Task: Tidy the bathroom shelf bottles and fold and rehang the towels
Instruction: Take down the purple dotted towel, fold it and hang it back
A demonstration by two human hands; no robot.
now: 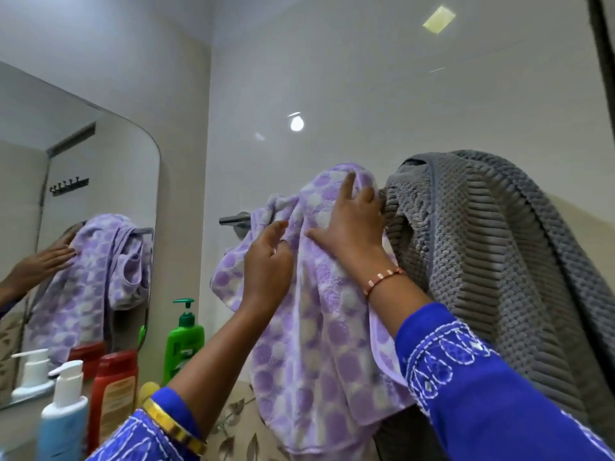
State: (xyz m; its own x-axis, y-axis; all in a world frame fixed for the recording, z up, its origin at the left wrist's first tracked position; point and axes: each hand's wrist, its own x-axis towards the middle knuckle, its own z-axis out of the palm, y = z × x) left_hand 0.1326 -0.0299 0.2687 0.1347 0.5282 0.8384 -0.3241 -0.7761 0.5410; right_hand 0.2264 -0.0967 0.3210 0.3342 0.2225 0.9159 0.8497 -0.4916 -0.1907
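A lilac towel with purple dots hangs bunched over a chrome towel rail on the white wall. My left hand pinches a fold of it just below the rail. My right hand lies flat on the towel's top with fingers spread, next to a grey ribbed towel draped over the same rail on the right. At lower left stand a green pump bottle, a red bottle and a blue-and-white pump bottle.
A rounded mirror on the left wall reflects the lilac towel, a hand and a hook rack. A yellow object peeks out behind my left sleeve. A leaf-patterned surface lies below the towels.
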